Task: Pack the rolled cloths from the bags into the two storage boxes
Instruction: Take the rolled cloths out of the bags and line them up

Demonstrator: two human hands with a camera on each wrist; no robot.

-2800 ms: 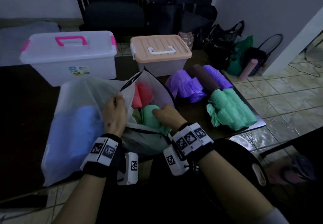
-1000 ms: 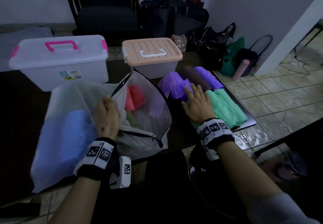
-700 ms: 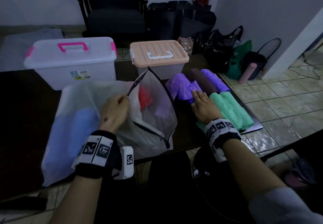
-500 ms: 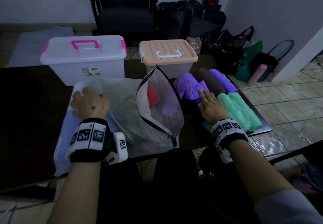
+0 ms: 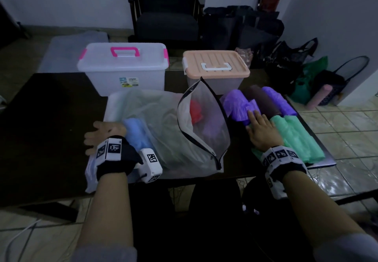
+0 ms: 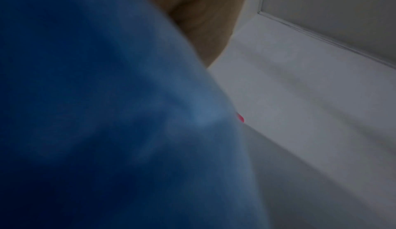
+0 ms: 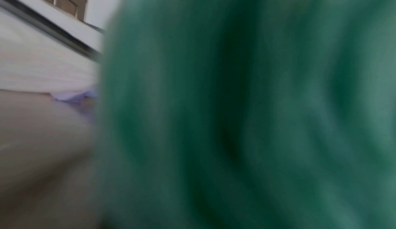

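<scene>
Both my hands lie flat, one at the bag, one on the green rolls.

My left hand (image 5: 103, 136) rests with fingers spread and straight at the left edge of the clear bag (image 5: 155, 118), right beside the blue roll (image 5: 136, 136) inside it, gripping nothing. My right hand (image 5: 260, 128) lies with straight fingers on the green rolls (image 5: 296, 139), fingertips reaching the purple roll (image 5: 237, 104). A brown roll (image 5: 260, 100) and another purple one (image 5: 278, 100) lie just behind. The mesh bag (image 5: 204, 126) stands unzipped between my hands, a red roll (image 5: 195, 111) inside. The pink-handled box (image 5: 124, 67) and the peach-lidded box (image 5: 215, 67) sit lidded at the far side of the table (image 5: 41, 118).
</scene>
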